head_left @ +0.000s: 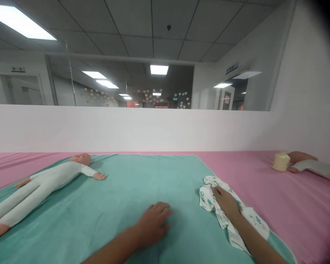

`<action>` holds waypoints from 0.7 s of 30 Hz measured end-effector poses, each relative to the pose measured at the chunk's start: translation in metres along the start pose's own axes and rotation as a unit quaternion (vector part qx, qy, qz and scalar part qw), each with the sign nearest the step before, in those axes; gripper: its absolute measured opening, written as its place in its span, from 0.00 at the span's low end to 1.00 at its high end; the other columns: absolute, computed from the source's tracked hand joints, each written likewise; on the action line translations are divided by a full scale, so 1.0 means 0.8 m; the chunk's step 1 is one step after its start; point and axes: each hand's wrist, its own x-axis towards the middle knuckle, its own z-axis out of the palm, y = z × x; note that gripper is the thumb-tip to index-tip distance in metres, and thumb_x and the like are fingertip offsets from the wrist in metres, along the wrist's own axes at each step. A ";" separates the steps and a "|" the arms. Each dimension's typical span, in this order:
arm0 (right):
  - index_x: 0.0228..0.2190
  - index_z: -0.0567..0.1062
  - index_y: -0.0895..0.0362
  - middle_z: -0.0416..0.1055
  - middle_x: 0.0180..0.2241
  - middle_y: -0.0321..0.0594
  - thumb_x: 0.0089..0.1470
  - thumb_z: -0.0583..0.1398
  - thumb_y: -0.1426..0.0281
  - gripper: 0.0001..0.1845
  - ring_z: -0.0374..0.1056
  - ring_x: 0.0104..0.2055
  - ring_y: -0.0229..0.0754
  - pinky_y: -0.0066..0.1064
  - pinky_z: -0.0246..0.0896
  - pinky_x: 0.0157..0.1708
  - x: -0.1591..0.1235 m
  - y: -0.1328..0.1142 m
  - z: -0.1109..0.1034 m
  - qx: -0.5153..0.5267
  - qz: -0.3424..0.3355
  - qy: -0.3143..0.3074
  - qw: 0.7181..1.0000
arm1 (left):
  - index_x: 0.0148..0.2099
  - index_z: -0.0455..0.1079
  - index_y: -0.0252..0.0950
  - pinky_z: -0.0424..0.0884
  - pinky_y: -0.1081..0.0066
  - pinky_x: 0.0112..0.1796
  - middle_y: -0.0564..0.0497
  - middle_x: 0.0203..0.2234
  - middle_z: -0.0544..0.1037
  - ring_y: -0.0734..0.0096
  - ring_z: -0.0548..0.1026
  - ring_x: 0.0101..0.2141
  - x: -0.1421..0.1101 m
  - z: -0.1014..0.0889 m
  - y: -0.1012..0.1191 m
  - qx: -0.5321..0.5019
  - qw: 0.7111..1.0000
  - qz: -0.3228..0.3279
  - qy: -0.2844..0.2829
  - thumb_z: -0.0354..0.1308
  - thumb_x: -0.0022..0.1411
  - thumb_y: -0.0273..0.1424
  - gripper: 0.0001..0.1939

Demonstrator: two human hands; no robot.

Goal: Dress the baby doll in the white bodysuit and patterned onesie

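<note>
My right hand [226, 202] is closed on the upper part of a crumpled white baby garment [254, 220] with a teal print. The garment lies along the right side of a teal blanket [154, 176], and its exact cut is hard to tell from the folds. Some of my right fingertips are hidden in the cloth. Over the middle of the blanket is my left hand [154, 223], empty, with its fingers apart and slightly bent. A baby doll [59, 176] in a white bodysuit lies on its back at the left, an arm stretched towards the middle.
Pink cloth [236, 161] covers the surface under the blanket. At the far right stand a cream-coloured jar [281, 162] and, beside it, a second doll [319, 168] in white, lying down. A white wall [132, 128] with a window above it closes off the back.
</note>
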 end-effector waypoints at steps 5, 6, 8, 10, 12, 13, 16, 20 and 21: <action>0.34 0.72 0.52 0.73 0.40 0.41 0.51 0.47 0.55 0.20 0.66 0.41 0.48 0.34 0.57 0.35 0.010 0.022 0.002 0.070 0.038 0.010 0.997 | 0.61 0.55 0.45 0.45 0.53 0.58 0.49 0.62 0.52 0.56 0.49 0.61 -0.004 0.013 -0.036 -0.071 0.995 -0.066 -0.021 0.42 0.63 0.46 0.26; 0.34 0.72 0.53 0.73 0.40 0.40 0.50 0.49 0.54 0.20 0.66 0.41 0.48 0.34 0.57 0.36 0.012 0.024 0.000 0.083 0.042 0.004 0.996 | 0.61 0.55 0.45 0.44 0.53 0.58 0.50 0.62 0.53 0.57 0.49 0.61 -0.004 0.017 -0.038 -0.076 0.995 -0.066 -0.018 0.42 0.63 0.46 0.26; 0.33 0.72 0.54 0.73 0.36 0.40 0.49 0.51 0.53 0.20 0.66 0.38 0.47 0.34 0.57 0.34 0.015 0.023 -0.004 0.099 0.034 -0.030 0.994 | 0.59 0.58 0.45 0.44 0.54 0.59 0.51 0.61 0.55 0.58 0.51 0.60 -0.004 0.021 -0.040 -0.082 0.994 -0.068 -0.008 0.43 0.63 0.45 0.25; 0.29 0.71 0.55 0.72 0.31 0.39 0.48 0.52 0.50 0.21 0.66 0.33 0.45 0.33 0.55 0.31 0.018 0.017 -0.006 0.096 0.002 -0.092 0.991 | 0.58 0.60 0.44 0.46 0.55 0.58 0.51 0.60 0.58 0.59 0.53 0.59 -0.003 0.024 -0.041 -0.090 0.993 -0.071 0.003 0.45 0.62 0.44 0.24; 0.25 0.69 0.55 0.70 0.26 0.37 0.47 0.52 0.49 0.22 0.63 0.28 0.42 0.32 0.52 0.28 0.021 0.007 -0.006 0.059 -0.034 -0.146 0.987 | 0.56 0.62 0.44 0.49 0.56 0.58 0.52 0.59 0.60 0.60 0.55 0.58 -0.003 0.026 -0.044 -0.100 0.992 -0.076 0.019 0.46 0.62 0.42 0.22; 0.23 0.68 0.55 0.69 0.24 0.37 0.46 0.53 0.49 0.22 0.62 0.27 0.41 0.32 0.50 0.27 0.022 0.002 -0.006 0.033 -0.048 -0.163 0.985 | 0.55 0.63 0.44 0.51 0.57 0.57 0.52 0.58 0.61 0.60 0.56 0.58 -0.003 0.027 -0.046 -0.107 0.991 -0.080 0.029 0.47 0.62 0.41 0.21; 0.21 0.65 0.56 0.66 0.23 0.36 0.46 0.55 0.55 0.16 0.60 0.26 0.40 0.31 0.48 0.26 0.025 -0.014 -0.003 -0.037 -0.073 -0.165 0.983 | 0.51 0.66 0.42 0.56 0.59 0.55 0.50 0.54 0.66 0.61 0.61 0.54 -0.003 0.032 -0.054 -0.138 0.983 -0.104 0.057 0.49 0.60 0.39 0.17; 0.18 0.59 0.56 0.61 0.20 0.33 0.43 0.55 0.65 0.10 0.57 0.25 0.38 0.30 0.46 0.26 0.026 -0.034 -0.004 -0.053 -0.090 -0.127 0.986 | 0.47 0.68 0.42 0.61 0.63 0.50 0.49 0.47 0.71 0.63 0.67 0.48 -0.004 0.032 -0.058 -0.199 0.967 -0.137 0.086 0.49 0.60 0.37 0.15; 0.18 0.59 0.56 0.60 0.20 0.32 0.43 0.54 0.65 0.10 0.56 0.24 0.37 0.30 0.45 0.26 0.026 -0.040 -0.006 -0.040 -0.094 -0.118 0.988 | 0.46 0.68 0.41 0.62 0.63 0.50 0.49 0.46 0.72 0.63 0.68 0.47 -0.004 0.030 -0.058 -0.214 0.962 -0.143 0.093 0.48 0.60 0.37 0.14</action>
